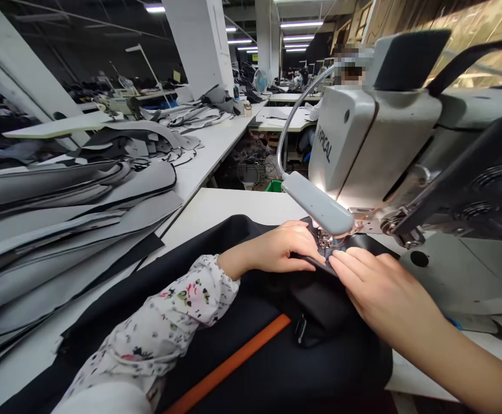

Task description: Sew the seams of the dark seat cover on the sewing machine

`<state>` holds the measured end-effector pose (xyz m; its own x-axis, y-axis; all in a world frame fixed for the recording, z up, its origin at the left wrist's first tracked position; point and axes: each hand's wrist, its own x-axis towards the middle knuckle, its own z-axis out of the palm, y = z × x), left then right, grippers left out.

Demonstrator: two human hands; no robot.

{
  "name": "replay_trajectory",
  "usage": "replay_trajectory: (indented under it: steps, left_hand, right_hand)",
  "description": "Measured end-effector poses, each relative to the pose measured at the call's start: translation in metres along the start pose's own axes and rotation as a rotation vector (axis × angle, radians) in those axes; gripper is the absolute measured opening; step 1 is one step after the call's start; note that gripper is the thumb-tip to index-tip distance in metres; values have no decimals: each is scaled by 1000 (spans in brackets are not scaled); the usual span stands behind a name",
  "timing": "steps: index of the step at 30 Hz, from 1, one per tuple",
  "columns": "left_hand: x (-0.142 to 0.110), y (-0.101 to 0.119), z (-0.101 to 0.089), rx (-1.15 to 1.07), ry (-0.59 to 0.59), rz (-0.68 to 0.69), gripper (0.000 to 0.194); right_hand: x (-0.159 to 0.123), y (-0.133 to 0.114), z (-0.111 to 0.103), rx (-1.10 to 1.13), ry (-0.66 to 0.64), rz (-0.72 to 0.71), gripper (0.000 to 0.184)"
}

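Note:
Black fabric spreads over the sewing table and runs under the needle of a sewing machine. My left hand pinches the fabric's folded edge just left of the presser foot, thumb below and fingers on top. From the right, my right hand presses its fingertips onto the same edge, close in front of the foot. The two hands nearly meet there. Across the fabric below lies an orange-brown strip, with a small metal-looking piece near its upper end.
Stacks of grey panels with black edging fill the table at left. A lamp on a flexible neck hangs just above my hands. A green bin shows below, between the tables. Farther back are more sewing tables and a fan.

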<state>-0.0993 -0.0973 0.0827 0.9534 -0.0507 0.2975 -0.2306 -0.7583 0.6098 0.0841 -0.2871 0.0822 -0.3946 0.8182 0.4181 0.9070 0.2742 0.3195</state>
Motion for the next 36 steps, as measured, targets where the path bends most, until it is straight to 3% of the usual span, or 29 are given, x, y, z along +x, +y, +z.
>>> replay_trajectory:
  steps: [7, 14, 18, 30, 36]
  left_hand:
    - [1, -1, 5, -18, 21, 15, 20]
    - [-4, 5, 7, -44, 56, -73, 21]
    - [-4, 7, 9, -31, 78, -42, 21]
    - [-10, 15, 33, 266, 239, -13, 17]
    - [-13, 23, 48, 399, 312, -77, 18]
  right_hand:
    - [-12, -3, 8, 19, 38, 6, 45]
    - [-10, 1, 14, 26, 42, 19, 42]
    - [-11, 3, 16, 33, 46, 24, 39]
    - [-20, 7, 25, 57, 40, 47, 47]
    - [-21, 12, 30, 73, 71, 33, 45]
